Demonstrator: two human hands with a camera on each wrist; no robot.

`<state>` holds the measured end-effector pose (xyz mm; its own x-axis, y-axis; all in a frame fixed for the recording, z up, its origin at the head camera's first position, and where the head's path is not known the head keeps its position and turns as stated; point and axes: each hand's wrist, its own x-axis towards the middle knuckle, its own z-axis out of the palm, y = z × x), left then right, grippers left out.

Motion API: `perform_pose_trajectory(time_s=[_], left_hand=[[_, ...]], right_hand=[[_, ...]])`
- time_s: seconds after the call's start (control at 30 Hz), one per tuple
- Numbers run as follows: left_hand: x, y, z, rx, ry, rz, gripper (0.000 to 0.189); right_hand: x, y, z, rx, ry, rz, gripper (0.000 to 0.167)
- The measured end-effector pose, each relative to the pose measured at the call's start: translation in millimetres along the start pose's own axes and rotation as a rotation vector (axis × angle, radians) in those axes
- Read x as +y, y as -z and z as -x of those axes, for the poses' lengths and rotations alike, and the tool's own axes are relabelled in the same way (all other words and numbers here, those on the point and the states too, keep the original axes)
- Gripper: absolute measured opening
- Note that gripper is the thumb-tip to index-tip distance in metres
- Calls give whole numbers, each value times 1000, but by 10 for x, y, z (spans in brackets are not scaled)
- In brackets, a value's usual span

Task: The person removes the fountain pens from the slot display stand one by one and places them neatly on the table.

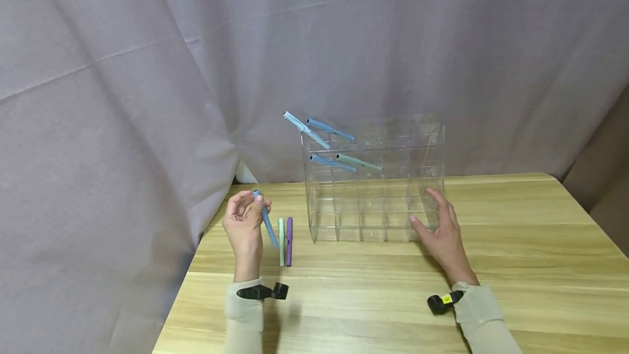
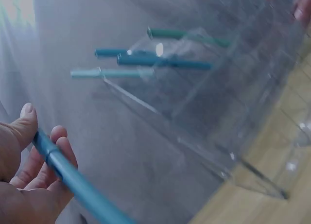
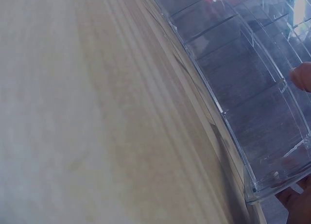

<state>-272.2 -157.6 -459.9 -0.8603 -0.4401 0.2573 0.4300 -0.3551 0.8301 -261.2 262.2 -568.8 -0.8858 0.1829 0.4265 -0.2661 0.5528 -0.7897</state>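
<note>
Here we are, left hand [image 1: 245,223] at 8 o'clock in head view: thumb and fingers pinch blue pen [image 1: 268,225] near top end, pen slanting down toward 5 o'clock. Just beside it, near 7 o'clock, we see pale green pen [image 1: 282,242] and purple pen [image 1: 289,242] side by side on table [image 1: 354,299]. Over at 4 o'clock, right hand [image 1: 444,234] grips clear rack [image 1: 371,204], thumb in front, fingers outside. At rack's 10 o'clock, we count four slotted pens [image 1: 358,161], tilted.

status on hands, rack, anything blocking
Left hand holds slim blue pen. Right hand at clear plastic compartment rack. Pale green pen, purple pen nearby, seemingly not blocking.
</note>
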Motion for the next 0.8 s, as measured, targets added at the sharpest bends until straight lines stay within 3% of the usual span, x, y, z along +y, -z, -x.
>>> perform_pose_trajectory(time_s=[0.13,0.3,0.53,0.63,0.8], left_hand=[[-67,138,-52,51,25,-14,23],[-155,222,-102,109,112,9,30],[-357,405,-121,117,229,58,37],[-512,530,-136,98,245,10,40],[-790,745,-123,87,241,-171,40]], right_hand=[[3,0,6,0,-1,0,87],[3,-4,13,-7,-22,-1,87],[-4,-22,2,-16,-9,3,87],[-3,-21,0,-13,-4,0,87],[5,0,12,-6,-2,2,87]])
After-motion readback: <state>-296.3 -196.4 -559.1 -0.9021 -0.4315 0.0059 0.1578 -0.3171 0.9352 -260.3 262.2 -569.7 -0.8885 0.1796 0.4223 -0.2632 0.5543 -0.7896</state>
